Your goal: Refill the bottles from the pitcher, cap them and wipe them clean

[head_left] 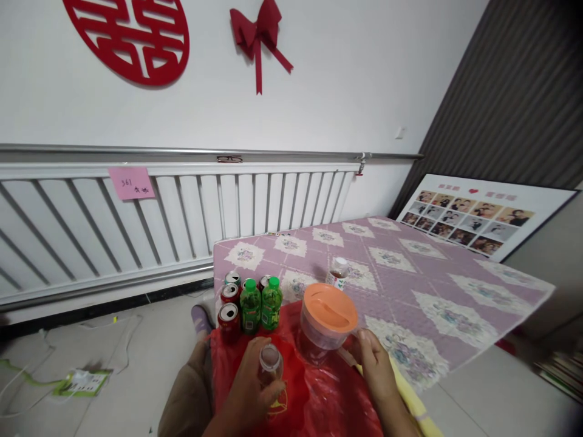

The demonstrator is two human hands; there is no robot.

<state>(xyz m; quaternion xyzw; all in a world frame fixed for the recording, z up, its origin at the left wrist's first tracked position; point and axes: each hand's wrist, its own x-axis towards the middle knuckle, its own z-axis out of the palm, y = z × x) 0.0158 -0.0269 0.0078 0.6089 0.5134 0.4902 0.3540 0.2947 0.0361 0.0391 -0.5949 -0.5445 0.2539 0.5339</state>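
My left hand (250,385) is wrapped round a small clear bottle (271,363) with no cap, held upright over a red plastic sheet (314,394). My right hand (374,364) rests beside a clear pitcher (325,328) with an orange lid, fingers curled at its handle side. Behind the sheet stand two green bottles (260,306) and several red cans (229,303). A small bottle with a white cap (337,273) stands farther back on the quilt.
A purple patterned quilt (410,273) covers the bed or table. A white slatted radiator cover (159,218) with a pink note (131,182) lines the wall. A photo board (478,215) leans at the right. Papers and cables (77,379) lie on the floor at left.
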